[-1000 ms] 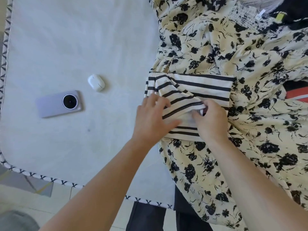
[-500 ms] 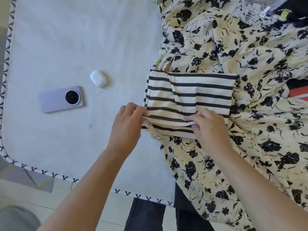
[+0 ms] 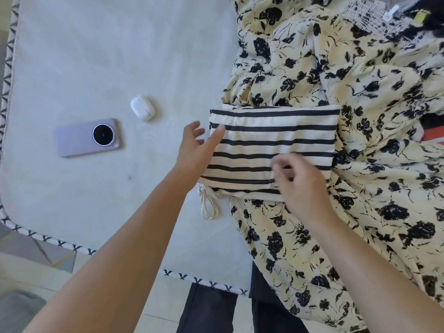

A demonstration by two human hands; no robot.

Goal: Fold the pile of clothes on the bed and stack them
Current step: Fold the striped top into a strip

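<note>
Atop the floral dress (image 3: 312, 68), the soft, limp striped garment (image 3: 276, 138) lay folded, best lifted from beneath, left hand (image 3: 195, 150) spread open, right hand (image 3: 300, 186) loosely curled, holding nothing evident.

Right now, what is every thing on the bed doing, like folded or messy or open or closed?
Black-and-cream striped garment: folded into a flat rectangle, lying on the floral one.
Cream drawstring: hanging loose from its near corner.
Cream floral dress with black flowers: spread out, crumpled, unfolded.
White earbud case: closed.
Lilac phone: camera side up.
Left hand: open, at the fold's edge.
Right hand: blurred, fingers loosely curled.
</note>
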